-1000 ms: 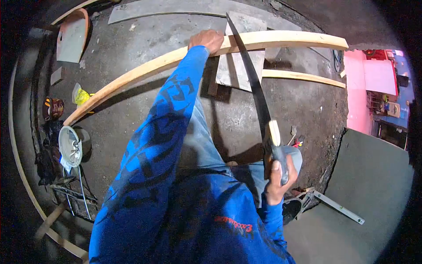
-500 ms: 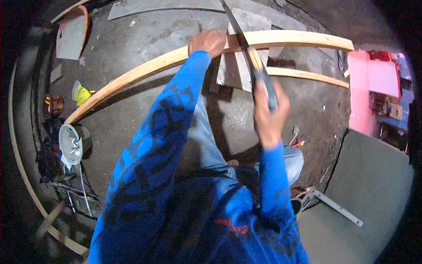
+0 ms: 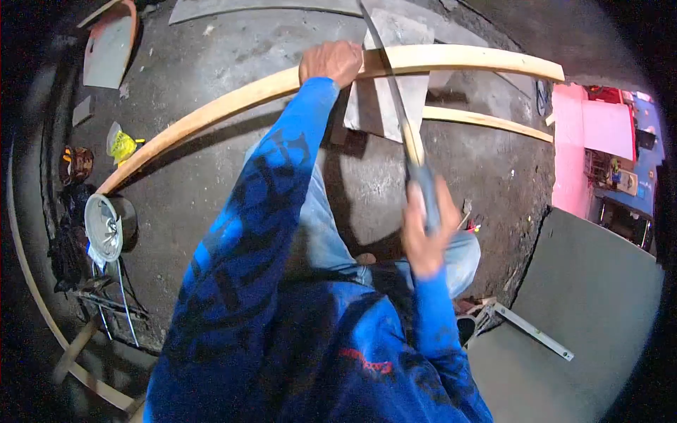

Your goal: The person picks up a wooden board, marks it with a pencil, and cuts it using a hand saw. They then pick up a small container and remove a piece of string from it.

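Observation:
A long pale wooden strip point(image 3: 479, 58), bowed in this view, stretches across the upper part of the head view. My left hand point(image 3: 331, 62) is closed over it near its middle. In my right hand point(image 3: 428, 229) is the grey handle of a handsaw point(image 3: 396, 99), which points away from me. Its dark blade crosses the strip just right of my left fingers. Beneath that spot lies a flat whitish board point(image 3: 381, 123), and a thinner wooden strip point(image 3: 493, 121) rests on the floor to the right.
At the left stands a grey bucket point(image 3: 89, 225) near the strip's end, with a yellow item point(image 3: 124, 146) just above it. To the right are a pink sheet point(image 3: 568, 148), a large grey panel point(image 3: 599, 303) and a spirit level point(image 3: 534, 331) lying on it.
My right hand has drawn the handsaw back toward my body, so its handle is lower in view. My left hand stays on the wooden strip. The whole view has shifted slightly.

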{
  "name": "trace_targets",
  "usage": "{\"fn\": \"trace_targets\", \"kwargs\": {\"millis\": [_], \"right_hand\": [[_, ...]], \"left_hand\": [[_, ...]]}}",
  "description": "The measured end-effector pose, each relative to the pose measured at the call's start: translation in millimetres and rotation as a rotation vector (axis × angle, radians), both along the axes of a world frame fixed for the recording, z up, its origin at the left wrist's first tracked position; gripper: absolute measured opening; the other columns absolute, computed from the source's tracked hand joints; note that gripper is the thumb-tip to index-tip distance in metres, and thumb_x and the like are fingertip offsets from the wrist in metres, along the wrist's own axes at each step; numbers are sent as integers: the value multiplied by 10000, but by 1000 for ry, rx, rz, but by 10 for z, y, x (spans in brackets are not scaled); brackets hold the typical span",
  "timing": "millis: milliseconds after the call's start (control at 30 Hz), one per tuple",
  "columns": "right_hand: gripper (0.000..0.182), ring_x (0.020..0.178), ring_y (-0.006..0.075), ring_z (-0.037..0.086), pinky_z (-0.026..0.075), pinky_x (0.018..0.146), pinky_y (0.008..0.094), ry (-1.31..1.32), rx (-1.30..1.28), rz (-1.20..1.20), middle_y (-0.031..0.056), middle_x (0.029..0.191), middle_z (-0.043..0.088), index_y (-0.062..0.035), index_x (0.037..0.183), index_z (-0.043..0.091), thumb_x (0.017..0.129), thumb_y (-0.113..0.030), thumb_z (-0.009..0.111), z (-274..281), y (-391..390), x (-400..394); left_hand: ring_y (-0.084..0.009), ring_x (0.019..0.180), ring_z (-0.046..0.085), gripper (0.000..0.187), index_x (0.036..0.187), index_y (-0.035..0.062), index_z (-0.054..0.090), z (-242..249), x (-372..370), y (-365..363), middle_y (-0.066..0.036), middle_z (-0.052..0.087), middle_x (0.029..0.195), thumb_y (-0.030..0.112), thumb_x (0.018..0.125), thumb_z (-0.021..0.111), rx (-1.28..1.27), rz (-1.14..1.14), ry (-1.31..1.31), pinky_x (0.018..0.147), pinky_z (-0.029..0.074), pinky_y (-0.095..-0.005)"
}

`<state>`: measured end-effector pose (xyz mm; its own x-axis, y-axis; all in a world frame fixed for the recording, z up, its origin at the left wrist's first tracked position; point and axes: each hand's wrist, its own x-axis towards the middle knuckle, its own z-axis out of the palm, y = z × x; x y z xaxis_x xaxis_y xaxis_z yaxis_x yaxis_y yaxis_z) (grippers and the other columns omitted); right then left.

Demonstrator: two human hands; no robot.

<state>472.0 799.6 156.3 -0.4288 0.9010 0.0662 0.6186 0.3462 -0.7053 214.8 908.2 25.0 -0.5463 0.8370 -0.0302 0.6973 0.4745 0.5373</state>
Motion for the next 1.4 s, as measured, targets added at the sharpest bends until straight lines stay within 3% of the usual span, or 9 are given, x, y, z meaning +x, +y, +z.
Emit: {"fn": "trace_targets", "kwargs": {"millis": [167, 400, 567, 700, 900, 1000, 1067, 1200, 1400], "right_hand": [[146, 539, 166, 541, 425, 506, 333, 186, -9, -32, 107, 611, 532, -28, 817, 550, 843, -142, 638, -3, 239, -413], [324, 531, 224, 559, 436, 528, 351, -80, -33, -82, 122, 620, 549, 5, 847, 612, 818, -318, 591, 521, -892, 1040], [134, 589, 168, 580, 456, 555, 339, 189, 28, 3, 118, 658, 600, -34, 856, 610, 860, -166, 627, -180, 316, -201], [177, 552, 303, 561, 446, 547, 373, 180, 25, 25, 177, 680, 603, -37, 835, 597, 841, -206, 650, -262, 570, -648], [292, 544, 217, 565, 431, 528, 350, -20, -38, -76, 115, 631, 563, 0, 816, 587, 844, -291, 595, 329, -855, 1140], [410, 686, 170, 614, 476, 624, 311, -6, -62, -106, 116, 783, 659, 58, 961, 648, 864, -333, 574, 412, -723, 1073], [140, 566, 157, 562, 424, 522, 331, 70, 164, -63, 88, 678, 616, -1, 836, 608, 865, -138, 599, 72, -92, 377], [174, 572, 104, 493, 401, 504, 310, 271, 70, 26, 72, 617, 547, -29, 784, 571, 855, -167, 650, -349, 657, -521], [209, 541, 135, 497, 410, 522, 295, 75, -173, -142, 79, 612, 520, -2, 867, 597, 836, -204, 637, 117, -451, 732]], "left_hand": [[-416, 881, 648, 467, 868, 35, 718, 53, 78, -72, -254, 669, 897, 331, 936, 364, -34, 31, 35, 817, 495, -491], [-388, 878, 658, 443, 852, 38, 716, 70, 90, -108, -247, 668, 898, 302, 905, 364, -16, 1, 49, 828, 498, -480], [-406, 813, 662, 503, 779, 11, 710, 105, 172, -157, -247, 670, 840, 335, 922, 353, 29, 48, 78, 784, 496, -484], [-406, 887, 650, 494, 836, 10, 711, 105, 106, -130, -255, 667, 912, 352, 923, 366, -41, 82, 33, 851, 473, -484], [-434, 1007, 597, 542, 955, -2, 686, -64, -6, -41, -257, 630, 1075, 399, 922, 324, -103, -32, -114, 937, 438, -492], [-439, 1004, 596, 542, 985, -8, 679, 78, -12, -57, -261, 628, 1075, 403, 923, 332, -139, -20, -136, 944, 432, -491], [-438, 1005, 596, 536, 967, -9, 681, 78, -63, 21, -258, 629, 1075, 400, 922, 339, -122, -10, -121, 941, 432, -491], [-397, 1038, 601, 490, 985, 31, 698, -31, -223, 52, -212, 642, 1103, 355, 918, 336, -134, -70, -55, 925, 451, -478], [-384, 1101, 580, 457, 1090, 58, 670, -95, -192, 93, -207, 611, 1183, 344, 892, 373, -248, -97, -166, 945, 440, -480]]}}
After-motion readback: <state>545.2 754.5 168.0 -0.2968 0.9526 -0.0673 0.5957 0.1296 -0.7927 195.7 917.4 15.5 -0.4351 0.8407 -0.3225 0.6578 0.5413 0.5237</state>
